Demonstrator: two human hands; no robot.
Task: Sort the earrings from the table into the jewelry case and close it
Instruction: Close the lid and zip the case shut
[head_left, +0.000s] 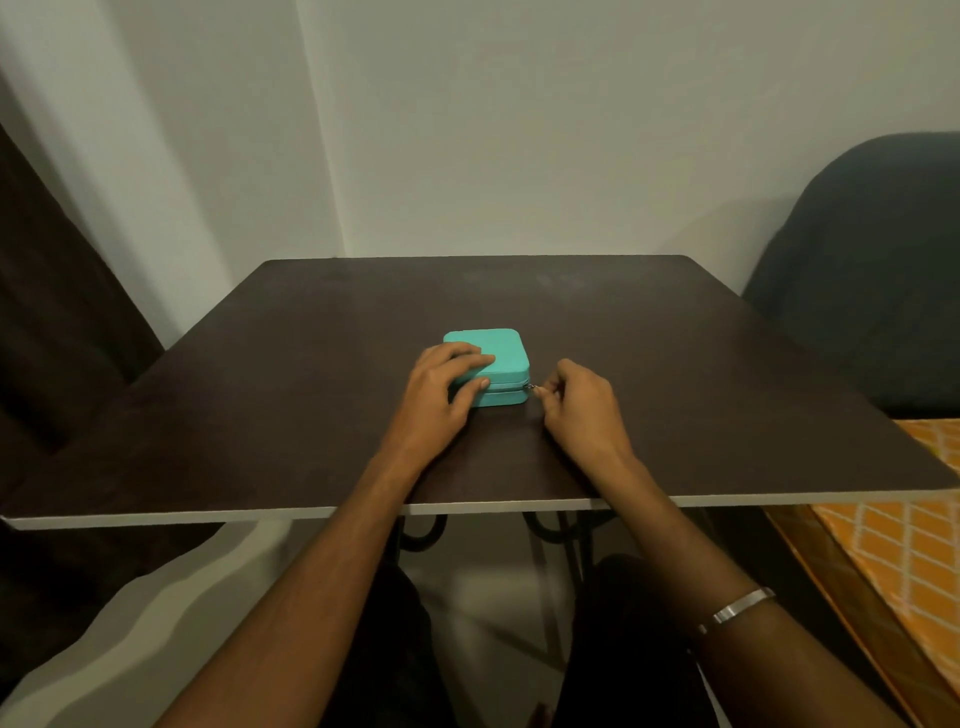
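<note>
— So, where is the jewelry case and what is it like?

— It sits near the middle of the table, a little toward the near edge. It is a small, square box with rounded corners, turquoise, with a matte, smooth-looking skin. The lid lies flat on the base, and a dark zipper seam runs round the side between the two halves.

— And the zipper itself?

— A small metal zipper pull shows at the near right corner of the case, right at the seam.

— What are the hands doing?

— The left hand lies on the left part of the lid, palm down, fingers laid fairly straight across the top while the thumb runs along the near side at the seam. It presses and steadies the case rather than curling round it. The right hand is just to the right of the case, fingers curled in, with thumb and forefinger pinching the zipper pull. Both forearms reach in from the near edge, bare, and the right one wears a thin metal bangle.

— And the table?

— A dark brown, wood-grain top, flat and matte, with a pale edge band along the near side and dark curled metal legs beneath.

— What lies around it?

— A plain pale wall beyond, a dark curtain at the left, a rounded dark grey-blue chair back at the far right, and an orange cloth with a white lattice pattern at the near right.
</note>
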